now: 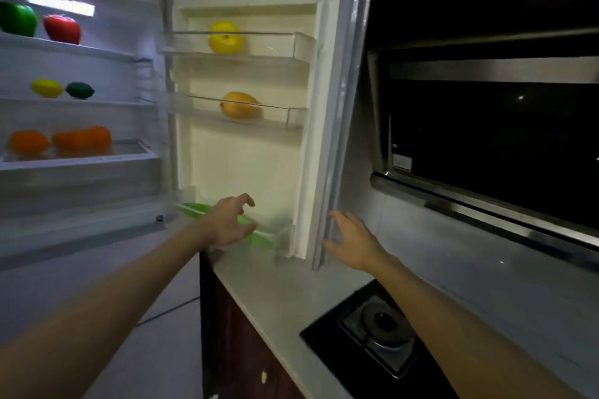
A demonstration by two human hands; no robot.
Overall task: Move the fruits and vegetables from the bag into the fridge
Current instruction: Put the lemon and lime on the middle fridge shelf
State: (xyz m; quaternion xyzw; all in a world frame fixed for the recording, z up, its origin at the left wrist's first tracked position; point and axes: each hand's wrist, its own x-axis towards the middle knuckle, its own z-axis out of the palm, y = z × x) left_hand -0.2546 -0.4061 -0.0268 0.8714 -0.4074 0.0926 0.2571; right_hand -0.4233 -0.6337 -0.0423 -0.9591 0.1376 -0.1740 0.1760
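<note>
The fridge stands open, its door (pixel 337 81) swung to the right. Inside, a green pepper (pixel 17 19) and a red pepper (pixel 62 28) sit on the top shelf, a lemon (pixel 47 87) and a dark lime (pixel 79 90) below, and orange fruits (pixel 81 138) lower still. The door bins hold a yellow pepper (pixel 226 37), a mango (pixel 240 105) and, at the bottom, a long green vegetable (pixel 256 236). My left hand (pixel 230 220) hovers open just over that green vegetable. My right hand (pixel 351 241) is open at the door's lower edge. No bag is in view.
A pale countertop (pixel 285 295) runs below the door, with a black gas hob (pixel 372 330) near the front. A range hood (pixel 486 126) hangs at the right. Dark cabinets (pixel 240 350) stand under the counter, and the floor (pixel 155 317) lies at the left.
</note>
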